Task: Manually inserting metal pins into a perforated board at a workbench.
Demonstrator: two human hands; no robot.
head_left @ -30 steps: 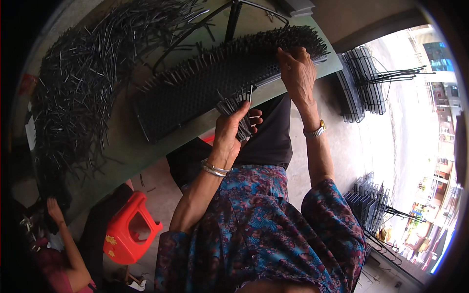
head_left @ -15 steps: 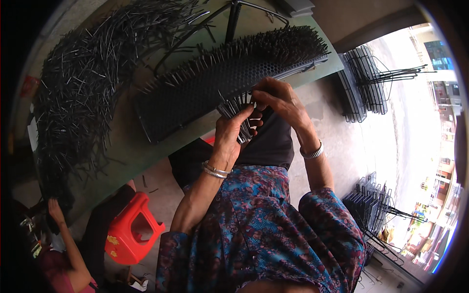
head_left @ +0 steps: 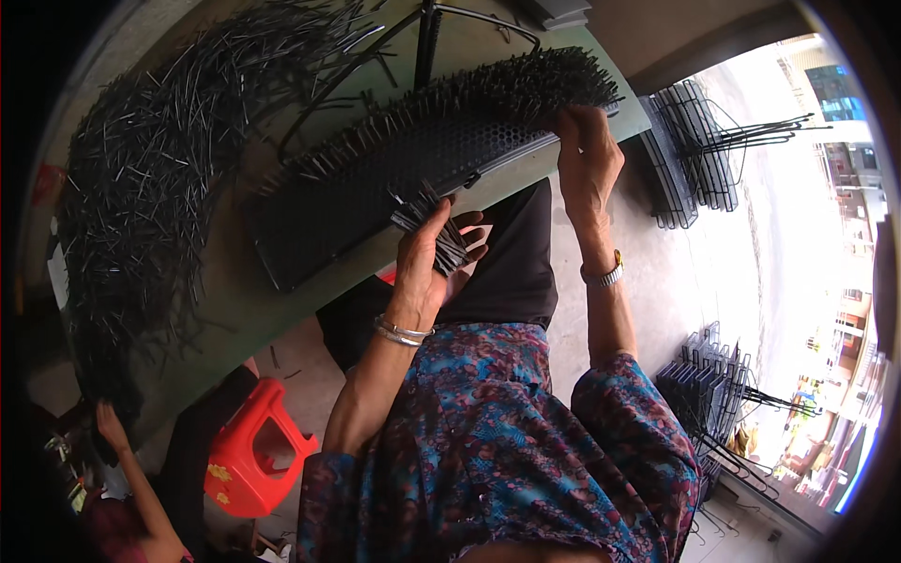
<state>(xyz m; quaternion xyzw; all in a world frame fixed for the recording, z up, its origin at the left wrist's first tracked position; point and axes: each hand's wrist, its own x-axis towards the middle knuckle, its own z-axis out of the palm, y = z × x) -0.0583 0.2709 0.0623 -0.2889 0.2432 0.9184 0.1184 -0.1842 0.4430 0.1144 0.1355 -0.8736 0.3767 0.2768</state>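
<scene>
our left hand is at the near edge of the perforated board, thumb clamped on the black rod bundle, other fingertips apart. our right hand is at the board's right end, fingers drawn together (can't tell if a rod sits between the tips). we see standing rods packed along the board's far side, a loose rod pile to its left, a red stool below it, leftward.

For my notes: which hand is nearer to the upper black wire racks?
Right. The right hand is left of the upper wire racks; the left hand is farther left.
</scene>
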